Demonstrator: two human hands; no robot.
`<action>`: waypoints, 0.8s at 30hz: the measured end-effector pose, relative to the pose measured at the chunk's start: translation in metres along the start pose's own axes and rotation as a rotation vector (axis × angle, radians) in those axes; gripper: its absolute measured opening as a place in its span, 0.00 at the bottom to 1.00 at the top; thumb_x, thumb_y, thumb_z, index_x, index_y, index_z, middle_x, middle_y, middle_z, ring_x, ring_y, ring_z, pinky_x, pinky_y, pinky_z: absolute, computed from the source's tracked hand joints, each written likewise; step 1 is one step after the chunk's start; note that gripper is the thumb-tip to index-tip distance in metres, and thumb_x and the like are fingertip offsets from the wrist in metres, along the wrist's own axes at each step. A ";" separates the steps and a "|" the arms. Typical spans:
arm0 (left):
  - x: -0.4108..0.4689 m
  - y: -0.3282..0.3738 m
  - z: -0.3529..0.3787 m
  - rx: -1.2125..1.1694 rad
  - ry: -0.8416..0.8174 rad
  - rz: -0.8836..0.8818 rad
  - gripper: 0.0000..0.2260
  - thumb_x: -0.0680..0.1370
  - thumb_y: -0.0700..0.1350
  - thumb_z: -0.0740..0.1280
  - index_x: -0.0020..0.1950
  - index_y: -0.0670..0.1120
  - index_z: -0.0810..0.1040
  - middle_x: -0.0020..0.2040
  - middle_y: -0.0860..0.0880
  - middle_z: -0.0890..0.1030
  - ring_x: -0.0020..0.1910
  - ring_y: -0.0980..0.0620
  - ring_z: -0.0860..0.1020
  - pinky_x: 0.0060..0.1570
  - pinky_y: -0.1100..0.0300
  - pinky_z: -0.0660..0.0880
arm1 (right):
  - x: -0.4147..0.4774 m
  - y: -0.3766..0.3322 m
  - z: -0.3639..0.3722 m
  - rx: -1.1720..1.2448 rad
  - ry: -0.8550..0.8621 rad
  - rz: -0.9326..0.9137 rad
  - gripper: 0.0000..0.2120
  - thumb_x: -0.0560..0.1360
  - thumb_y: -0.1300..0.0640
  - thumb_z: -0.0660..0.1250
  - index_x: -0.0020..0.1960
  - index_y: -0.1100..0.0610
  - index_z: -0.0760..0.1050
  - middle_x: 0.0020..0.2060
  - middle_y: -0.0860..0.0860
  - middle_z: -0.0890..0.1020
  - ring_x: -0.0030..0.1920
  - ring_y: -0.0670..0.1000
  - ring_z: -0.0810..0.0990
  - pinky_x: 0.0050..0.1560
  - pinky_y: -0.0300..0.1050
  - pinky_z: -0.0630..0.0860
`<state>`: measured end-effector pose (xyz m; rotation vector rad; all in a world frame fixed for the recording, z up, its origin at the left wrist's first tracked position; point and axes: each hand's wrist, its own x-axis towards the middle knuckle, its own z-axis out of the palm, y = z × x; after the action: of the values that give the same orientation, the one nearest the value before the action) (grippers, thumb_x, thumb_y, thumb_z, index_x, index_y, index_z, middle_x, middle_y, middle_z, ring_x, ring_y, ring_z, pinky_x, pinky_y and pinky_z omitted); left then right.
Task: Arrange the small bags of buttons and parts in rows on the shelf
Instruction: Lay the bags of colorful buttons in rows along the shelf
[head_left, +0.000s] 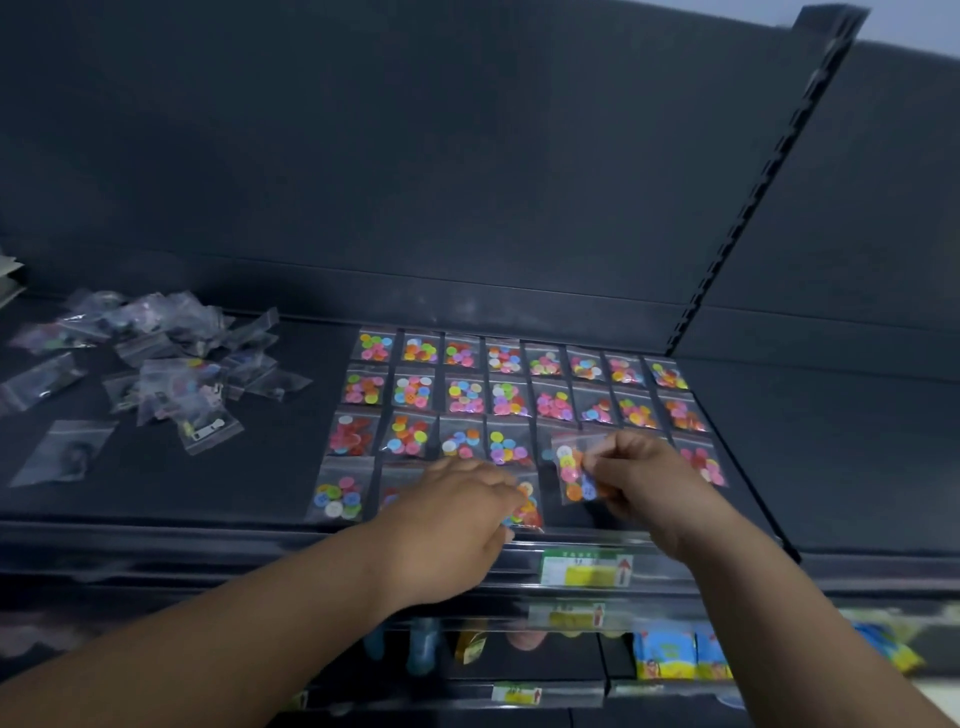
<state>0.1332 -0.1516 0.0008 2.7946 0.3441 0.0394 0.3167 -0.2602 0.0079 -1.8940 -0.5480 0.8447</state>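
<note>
My right hand (639, 473) pinches a button bag (574, 470), long axis front-to-back, just above the shelf (260, 467) front row, with the open slot right beneath. My left hand (457, 509) covers the neighbouring bag (527, 506); whether it grips, I cannot tell.

The bags (413, 391) are thin clear plastic, glossy and crinkled — the buttons (466, 396) inside look like smooth, shiny coloured plastic. Under them the shelf (291, 467) is dark and matt, painted metal by the look of it, as is the back panel (467, 156) — while the price label (587, 569) is printed paper behind a shiny clear strip.
</note>
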 end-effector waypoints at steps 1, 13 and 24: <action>0.002 0.001 0.002 0.014 -0.027 0.009 0.20 0.82 0.50 0.55 0.75 0.52 0.62 0.76 0.55 0.60 0.74 0.56 0.54 0.70 0.64 0.43 | -0.001 0.002 0.001 -0.070 0.011 -0.002 0.08 0.75 0.64 0.66 0.38 0.57 0.74 0.27 0.49 0.77 0.26 0.45 0.72 0.29 0.39 0.69; 0.009 0.003 0.013 0.055 -0.175 -0.007 0.24 0.81 0.55 0.55 0.77 0.52 0.55 0.78 0.54 0.53 0.76 0.53 0.51 0.75 0.53 0.44 | -0.013 0.022 0.008 -0.826 0.099 -0.351 0.09 0.74 0.59 0.67 0.54 0.51 0.77 0.49 0.48 0.72 0.41 0.44 0.74 0.38 0.30 0.68; 0.011 0.002 0.016 0.055 -0.192 -0.007 0.25 0.81 0.55 0.56 0.77 0.52 0.54 0.78 0.53 0.52 0.76 0.52 0.51 0.75 0.52 0.45 | -0.012 0.023 0.015 -0.886 0.094 -0.289 0.04 0.75 0.54 0.66 0.47 0.52 0.79 0.47 0.51 0.77 0.42 0.51 0.78 0.41 0.44 0.75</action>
<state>0.1454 -0.1554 -0.0135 2.8211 0.3113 -0.2417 0.2977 -0.2701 -0.0136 -2.5243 -1.2455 0.3185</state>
